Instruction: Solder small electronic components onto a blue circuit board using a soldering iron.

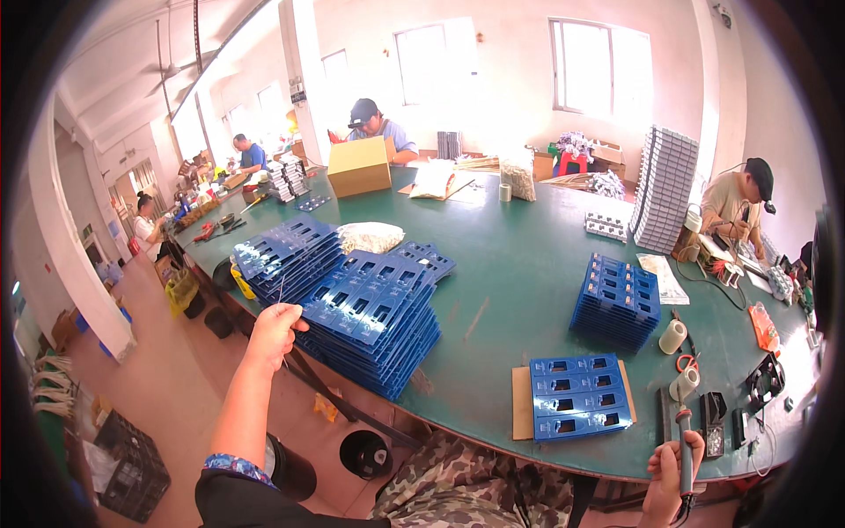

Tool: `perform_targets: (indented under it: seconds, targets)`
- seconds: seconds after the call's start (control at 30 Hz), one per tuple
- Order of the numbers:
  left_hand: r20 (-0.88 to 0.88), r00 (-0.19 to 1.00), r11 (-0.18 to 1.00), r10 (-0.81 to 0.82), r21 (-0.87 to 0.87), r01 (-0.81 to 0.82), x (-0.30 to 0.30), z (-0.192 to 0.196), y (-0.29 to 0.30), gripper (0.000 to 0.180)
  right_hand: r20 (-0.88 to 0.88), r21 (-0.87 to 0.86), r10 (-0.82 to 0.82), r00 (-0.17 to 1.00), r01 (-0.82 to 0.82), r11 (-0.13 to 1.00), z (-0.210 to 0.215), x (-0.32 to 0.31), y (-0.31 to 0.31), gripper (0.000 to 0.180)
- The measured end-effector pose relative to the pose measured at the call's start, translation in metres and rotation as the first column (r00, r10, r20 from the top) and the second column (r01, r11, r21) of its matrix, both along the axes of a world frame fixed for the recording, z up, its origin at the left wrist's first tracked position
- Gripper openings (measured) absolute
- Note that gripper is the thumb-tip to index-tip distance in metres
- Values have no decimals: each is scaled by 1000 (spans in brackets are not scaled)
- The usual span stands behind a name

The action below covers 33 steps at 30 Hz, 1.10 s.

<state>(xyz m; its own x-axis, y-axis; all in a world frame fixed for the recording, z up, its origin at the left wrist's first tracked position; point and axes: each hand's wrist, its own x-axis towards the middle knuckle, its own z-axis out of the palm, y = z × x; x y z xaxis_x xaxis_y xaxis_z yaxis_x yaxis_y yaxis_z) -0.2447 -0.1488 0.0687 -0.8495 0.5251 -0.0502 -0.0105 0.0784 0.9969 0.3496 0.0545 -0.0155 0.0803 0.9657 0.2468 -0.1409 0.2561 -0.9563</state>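
My left hand (277,333) is closed in a pinch on a thin wire, beside the tall stack of blue panels (374,304) at the table's near left edge. In my right hand (673,466), at the lower right, is a soldering iron (685,444), its tip pointing up toward a small pale spool (684,385). Between my hands a blue panel with rectangular cut-outs (576,398) lies flat on a piece of brown cardboard (523,407). Neither hand touches that panel. A neat pile of similar panels (618,295) stands farther back on the right.
Orange-handled scissors (687,363), another spool (672,337) and a small black fan (766,380) lie at the right. A tall stack of grey parts (666,189) rises behind. Across the green table (502,264) are a cardboard box (359,167) and co-workers. Bins stand below left.
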Motion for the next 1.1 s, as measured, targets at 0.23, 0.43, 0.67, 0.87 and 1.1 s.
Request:
perform_targets:
  seconds: [0.23,0.43,0.67,0.87,1.1]
  targets:
    - [-79,997,1000,-11,-24,9,4,-5,8,16,-53,23,-20,998,21,1000,4,0,-6,43]
    - [-413,867,958,278,57,-280,11,-12,-11,19,117,104,-48,992,36,994,2,10,-5,42]
    - [-823,458,818,-336,-14,575,167,-55,39,38,795,509,-477,375,17,861,-14,54,18,42]
    - [-805,127,508,-580,-236,829,242,-82,159,23,892,361,-339,298,-21,932,-19,58,35,40]
    - [-751,-67,406,-657,-428,807,252,-98,188,28,907,322,-296,300,-39,946,-26,62,43,37]
